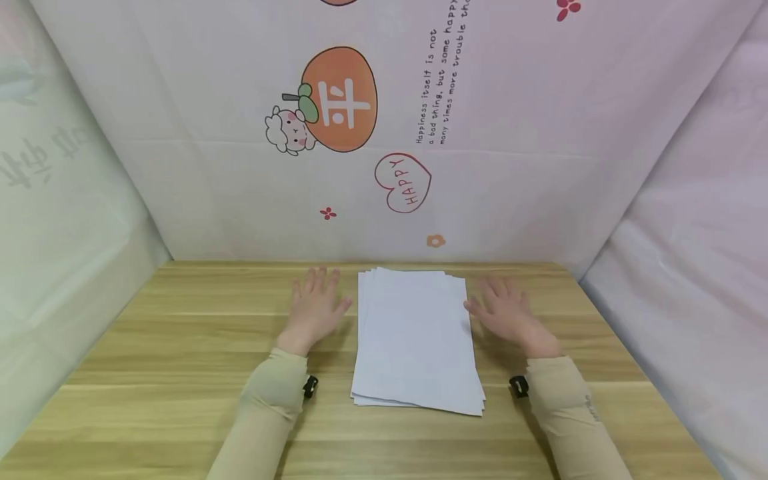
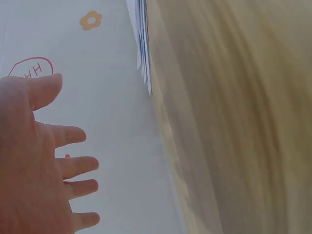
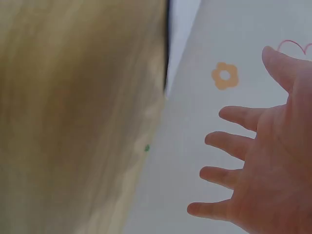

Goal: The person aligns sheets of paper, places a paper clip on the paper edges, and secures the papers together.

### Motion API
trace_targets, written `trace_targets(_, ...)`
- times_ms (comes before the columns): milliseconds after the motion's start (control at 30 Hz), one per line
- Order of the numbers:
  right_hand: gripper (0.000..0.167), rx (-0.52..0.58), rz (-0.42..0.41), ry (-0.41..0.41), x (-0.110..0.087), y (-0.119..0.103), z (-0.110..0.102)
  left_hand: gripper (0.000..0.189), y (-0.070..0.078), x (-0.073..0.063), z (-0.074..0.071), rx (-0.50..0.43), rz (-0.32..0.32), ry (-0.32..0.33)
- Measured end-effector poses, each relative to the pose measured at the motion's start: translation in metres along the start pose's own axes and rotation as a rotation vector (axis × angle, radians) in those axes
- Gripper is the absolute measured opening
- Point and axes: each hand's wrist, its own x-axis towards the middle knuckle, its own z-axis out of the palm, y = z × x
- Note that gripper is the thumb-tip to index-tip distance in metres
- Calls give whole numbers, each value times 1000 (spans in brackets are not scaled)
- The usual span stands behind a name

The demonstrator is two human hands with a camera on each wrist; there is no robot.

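Observation:
A stack of white paper sheets [image 1: 417,340] lies on the wooden table, its edges slightly uneven and fanned at the corners. To the left of the stack is my left hand [image 1: 315,307], palm down with fingers spread and holding nothing. My right hand [image 1: 507,313] is on the other side, fingers apart, its thumb close to the stack's right edge; whether it touches cannot be told. Both wrist views show the palms with extended fingers, the left hand [image 2: 34,161] and the right hand [image 3: 273,161], apart from the edge of the paper.
The wood-grain table [image 1: 180,373] reaches back to a white printed sheet [image 1: 510,187] hanging behind it. Pale cloth walls [image 1: 72,220] stand at the left and right sides. A small black clip-like device [image 1: 310,387] sits at the left wrist, another [image 1: 519,387] at the right.

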Motion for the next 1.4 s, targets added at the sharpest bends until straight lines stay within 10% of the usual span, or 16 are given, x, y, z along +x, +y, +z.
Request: trace_targets(1400, 71, -9, 68, -196, 20, -14, 14, 61, 25, 18, 16, 26, 10, -229)
